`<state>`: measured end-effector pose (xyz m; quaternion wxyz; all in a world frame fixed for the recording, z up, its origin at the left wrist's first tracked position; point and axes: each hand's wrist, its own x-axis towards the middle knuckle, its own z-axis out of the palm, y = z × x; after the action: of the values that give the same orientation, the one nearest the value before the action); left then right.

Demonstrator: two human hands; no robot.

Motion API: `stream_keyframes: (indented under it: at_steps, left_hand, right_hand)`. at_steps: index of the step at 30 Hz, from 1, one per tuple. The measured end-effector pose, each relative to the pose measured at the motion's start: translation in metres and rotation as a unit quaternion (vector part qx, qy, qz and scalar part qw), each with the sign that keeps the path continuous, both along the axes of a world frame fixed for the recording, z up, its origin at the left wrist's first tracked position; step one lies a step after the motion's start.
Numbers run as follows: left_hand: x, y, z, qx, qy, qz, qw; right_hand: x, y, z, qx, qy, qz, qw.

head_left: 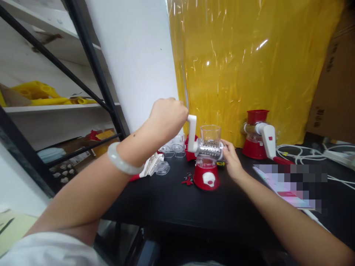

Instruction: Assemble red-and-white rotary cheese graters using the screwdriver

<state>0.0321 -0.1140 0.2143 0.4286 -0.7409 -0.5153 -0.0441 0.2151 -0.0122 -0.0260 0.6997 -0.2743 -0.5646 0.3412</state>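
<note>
A rotary grater (206,179) with a red base stands upright on the black table. It has a clear feed hopper (210,132) on top and a perforated metal drum (210,149) inside its housing. My left hand (169,112) is closed in a fist at the top of the white crank (192,133), wrapped round the grip, which the fingers hide. At the drum's right end, my right hand (232,160) grips the housing, thumb in front and fingers partly hidden behind. Small red pieces and screws (188,180) lie just left of the base.
Another red-and-white rotary grater (255,142) stands at the back right, near white cables (298,152). A pixelated sheet (283,188) lies in front of it. Clear plastic parts (162,168) and white pieces (151,165) are on the left. A black-framed shelf (91,55) rises beside the table.
</note>
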Motion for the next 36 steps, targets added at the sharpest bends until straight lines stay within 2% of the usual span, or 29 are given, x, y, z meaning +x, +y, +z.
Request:
stream_keyframes:
  at_steps: [3, 5, 7, 10, 12, 15, 17, 18, 19, 21, 24, 25, 28, 30, 32, 36]
  left_hand:
    - [-0.010, 0.044, -0.003, 0.009, 0.019, 0.014, 1.000]
    - [-0.023, 0.070, -0.012, 0.001, 0.027, 0.016, 1.000]
    - [-0.038, 0.090, -0.028, -0.028, 0.029, 0.022, 0.999]
    - [-0.058, 0.104, -0.062, -0.116, 0.052, 0.046, 0.991]
    - [-0.065, 0.101, -0.089, -0.187, 0.073, 0.057, 0.978]
    - [-0.068, 0.077, -0.125, -0.267, 0.111, 0.042, 0.956]
    - [-0.063, 0.051, -0.138, -0.303, 0.131, 0.026, 0.944]
    - [-0.059, 0.036, -0.140, -0.324, 0.138, 0.024, 0.936]
    - [-0.054, 0.020, -0.139, -0.339, 0.143, 0.027, 0.930]
    - [-0.044, -0.012, -0.127, -0.355, 0.151, 0.022, 0.922]
    - [-0.032, -0.053, -0.094, -0.343, 0.129, 0.021, 0.930]
    - [-0.030, -0.063, -0.082, -0.325, 0.112, 0.007, 0.939]
    - [-0.031, -0.077, -0.051, -0.188, 0.061, -0.044, 0.979]
    - [-0.035, -0.071, -0.036, -0.090, 0.023, -0.077, 0.993]
    - [-0.038, -0.053, -0.027, -0.014, -0.009, -0.092, 0.996]
    - [-0.048, 0.009, -0.024, 0.066, -0.039, -0.083, 0.994]
  right_hand:
    - [-0.002, -0.001, 0.001, 0.002, 0.000, 0.013, 1.000]
    - [-0.003, -0.001, 0.000, 0.009, -0.007, 0.016, 1.000]
    - [-0.003, -0.001, 0.000, 0.019, -0.015, 0.014, 1.000]
    - [-0.002, 0.000, -0.001, 0.026, -0.024, 0.016, 0.999]
    - [-0.002, 0.001, -0.001, 0.025, -0.023, 0.013, 0.999]
    - [-0.002, 0.002, 0.000, 0.026, -0.023, 0.004, 0.999]
    - [-0.003, 0.003, 0.000, 0.029, -0.029, 0.004, 0.999]
    - [-0.003, 0.003, 0.000, 0.029, -0.032, 0.006, 0.999]
    - [-0.003, 0.003, -0.001, 0.028, -0.033, 0.007, 0.999]
    - [-0.003, 0.003, -0.001, 0.025, -0.031, 0.009, 0.999]
    - [-0.002, 0.002, 0.000, 0.022, -0.022, 0.006, 0.999]
    - [-0.002, 0.001, 0.000, 0.020, -0.020, 0.006, 1.000]
    - [-0.003, 0.000, 0.002, 0.010, -0.012, 0.012, 1.000]
    - [-0.004, -0.001, 0.003, 0.006, -0.007, 0.017, 1.000]
    - [-0.004, -0.002, 0.003, 0.007, -0.004, 0.018, 1.000]
    - [-0.004, -0.003, 0.003, 0.011, -0.007, 0.014, 1.000]
